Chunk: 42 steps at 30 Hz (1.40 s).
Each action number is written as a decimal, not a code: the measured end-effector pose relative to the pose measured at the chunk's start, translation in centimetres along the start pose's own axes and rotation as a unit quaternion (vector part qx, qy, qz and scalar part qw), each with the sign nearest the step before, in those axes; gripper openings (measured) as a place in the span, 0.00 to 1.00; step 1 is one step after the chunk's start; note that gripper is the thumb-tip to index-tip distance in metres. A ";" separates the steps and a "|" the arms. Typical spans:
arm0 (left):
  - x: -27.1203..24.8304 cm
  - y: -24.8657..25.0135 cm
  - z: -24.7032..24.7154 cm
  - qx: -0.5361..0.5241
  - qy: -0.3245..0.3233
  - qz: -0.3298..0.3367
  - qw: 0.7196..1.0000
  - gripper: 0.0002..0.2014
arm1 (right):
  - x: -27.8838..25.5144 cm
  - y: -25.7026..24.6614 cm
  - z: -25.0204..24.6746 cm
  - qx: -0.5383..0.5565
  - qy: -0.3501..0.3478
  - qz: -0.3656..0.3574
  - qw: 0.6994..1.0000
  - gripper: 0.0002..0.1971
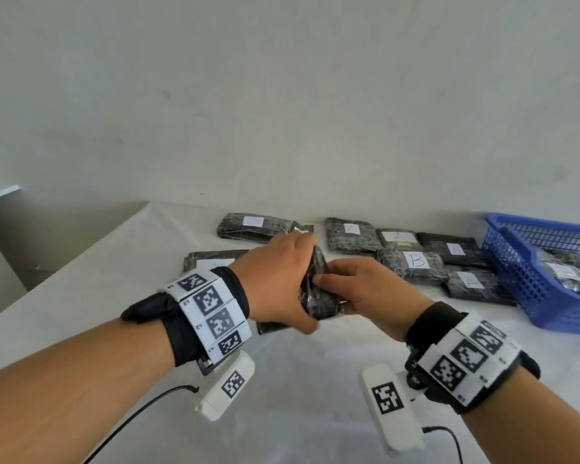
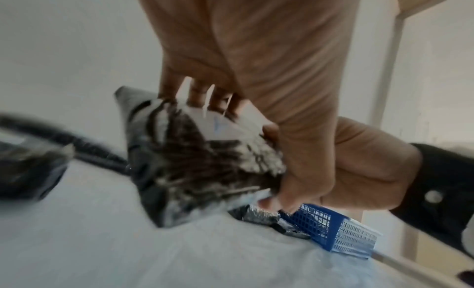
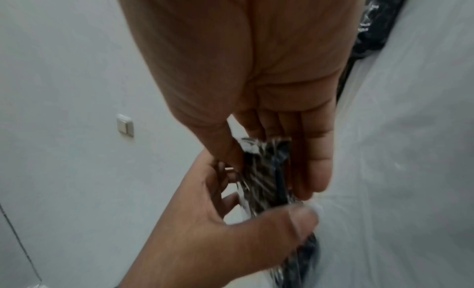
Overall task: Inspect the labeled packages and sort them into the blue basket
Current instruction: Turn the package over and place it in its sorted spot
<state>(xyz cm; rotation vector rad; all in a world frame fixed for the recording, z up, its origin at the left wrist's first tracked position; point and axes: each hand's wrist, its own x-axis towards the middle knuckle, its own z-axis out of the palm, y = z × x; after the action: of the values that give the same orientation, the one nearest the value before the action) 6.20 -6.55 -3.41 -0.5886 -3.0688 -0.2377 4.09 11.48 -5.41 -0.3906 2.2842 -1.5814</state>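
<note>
A black plastic-wrapped package (image 1: 318, 293) stands on edge above the middle of the white table, held between both hands. My left hand (image 1: 278, 279) grips it from the left, fingers over its top and thumb under its near end. My right hand (image 1: 362, 286) pinches it from the right, thumb on the near face. In the left wrist view the package (image 2: 195, 160) shows a white label (image 2: 228, 124), its letter blurred. The right wrist view has the package (image 3: 266, 170) edge-on between the two palms. The blue basket (image 1: 516, 276) stands at the right and holds wrapped packages (image 1: 566, 272).
Several labelled packages lie at the back: one marked A (image 1: 351, 229), one marked B (image 1: 417, 261), another A (image 1: 470, 281) beside the basket. Two more lie at the left (image 1: 253, 226) (image 1: 211, 261). Another dark package (image 1: 272, 326) lies under my left hand. The table's left edge (image 1: 64, 262) drops off.
</note>
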 end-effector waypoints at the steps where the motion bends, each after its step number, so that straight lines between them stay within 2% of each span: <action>1: 0.4 0.4 -0.2 0.008 0.039 0.020 0.999 0.54 | -0.5 -0.4 -0.8 0.011 0.023 -0.018 1.000 0.08; 4: 1.4 1.9 -1.5 0.010 0.114 0.059 0.992 0.59 | -2.2 -2.1 -3.3 -0.014 0.093 -0.072 0.993 0.04; 6: 2.0 2.6 -2.8 -0.029 0.141 0.069 0.987 0.58 | -3.3 -3.3 -5.3 -0.032 0.123 -0.098 0.987 0.03; 9: 2.9 3.0 -5.0 -0.171 0.212 0.071 0.960 0.39 | -5.1 -5.1 -8.0 -0.060 0.170 -0.140 0.974 0.03; 12: 4.3 3.7 -6.8 -0.335 0.280 0.080 0.896 0.23 | -6.6 -6.4 -10.2 -0.032 0.208 -0.176 0.962 0.05; 16: 6.2 6.2 -8.3 -0.548 0.274 0.097 0.785 0.09 | -6.9 -6.9 -11.4 0.089 0.217 -0.202 0.951 0.13; 18: 6.8 7.7 -8.6 -0.583 0.271 0.106 0.759 0.07 | -6.6 -7.1 -11.6 0.111 0.229 -0.211 0.944 0.18; 22: 8.5 9.7 -7.9 -0.557 0.298 0.101 0.768 0.19 | -5.2 -7.9 -11.5 0.080 0.302 -0.221 0.924 0.16; 26: 9.4 10.8 -7.5 -0.572 0.290 0.104 0.760 0.19 | -4.1 -8.6 -11.5 0.087 0.324 -0.250 0.908 0.11; 29: 9.8 10.2 -6.6 -0.563 0.300 0.083 0.765 0.21 | -2.9 -8.0 -11.0 0.050 0.334 -0.250 0.907 0.20; 33: 9.9 9.0 -5.2 -0.542 0.287 0.062 0.787 0.27 | -1.1 -6.2 -10.3 0.012 0.366 -0.248 0.897 0.27; 36: 9.7 8.4 -4.6 -0.565 0.258 0.047 0.782 0.24 | -0.5 -5.3 -9.6 0.015 0.370 -0.250 0.894 0.27; 39: 9.8 7.7 -4.2 -0.595 0.235 0.043 0.768 0.28 | -0.1 -4.9 -9.4 -0.009 0.386 -0.256 0.886 0.23; 42: 9.6 7.6 -4.2 -0.610 0.220 0.038 0.760 0.28 | 0.1 -4.8 -8.9 0.004 0.396 -0.257 0.882 0.25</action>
<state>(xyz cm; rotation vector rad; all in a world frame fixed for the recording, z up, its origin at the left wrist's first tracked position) 0.04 3.32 2.23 -0.4875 -2.0327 -2.0486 0.45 17.31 1.99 -0.4243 2.9283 -2.3480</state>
